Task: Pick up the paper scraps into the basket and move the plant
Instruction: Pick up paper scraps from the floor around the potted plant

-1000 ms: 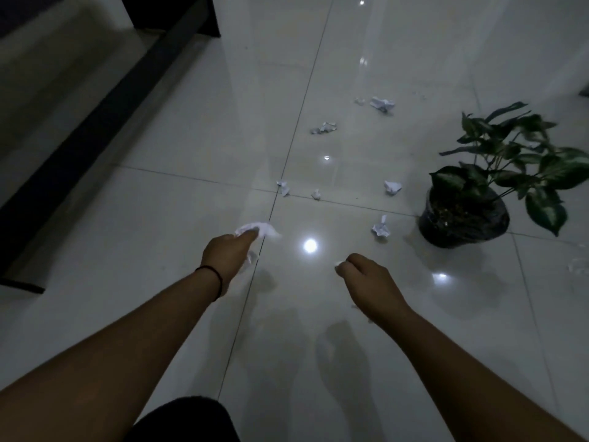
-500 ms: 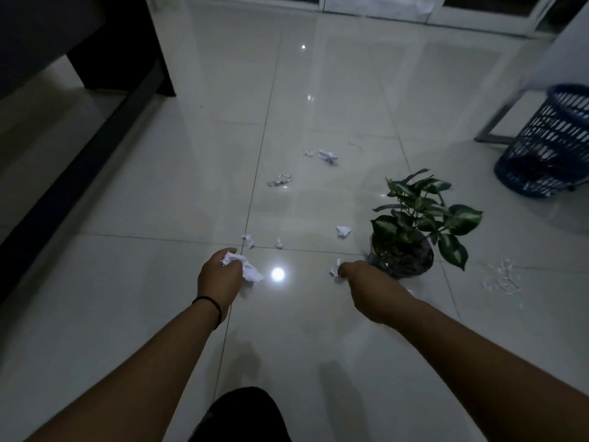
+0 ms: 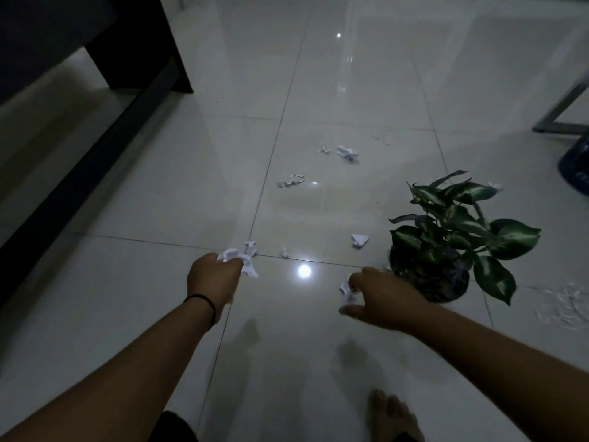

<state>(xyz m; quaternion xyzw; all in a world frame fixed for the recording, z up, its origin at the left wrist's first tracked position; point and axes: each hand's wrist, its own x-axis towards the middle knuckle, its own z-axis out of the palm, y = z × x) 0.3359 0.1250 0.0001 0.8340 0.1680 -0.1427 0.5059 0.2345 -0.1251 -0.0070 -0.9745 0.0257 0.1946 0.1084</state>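
Observation:
My left hand is closed around a wad of white paper scraps above the glossy tiled floor. My right hand grips a small crumpled scrap at its fingertips, just left of the potted plant in its dark pot. Several more scraps lie on the floor ahead: one beside the plant, one on the tile seam, a curled strip and a ball farther off. The blue basket shows only as a sliver at the right edge.
A dark piece of furniture fills the upper left. A grey metal frame leg stands at the right, behind the basket. Shredded bits lie right of the plant. My bare foot is at the bottom.
The camera has tilted down and shifted, pushing the basket nearly out of view. Both hands stay shut on their scraps; the right hand has spread slightly and my foot has come into view.

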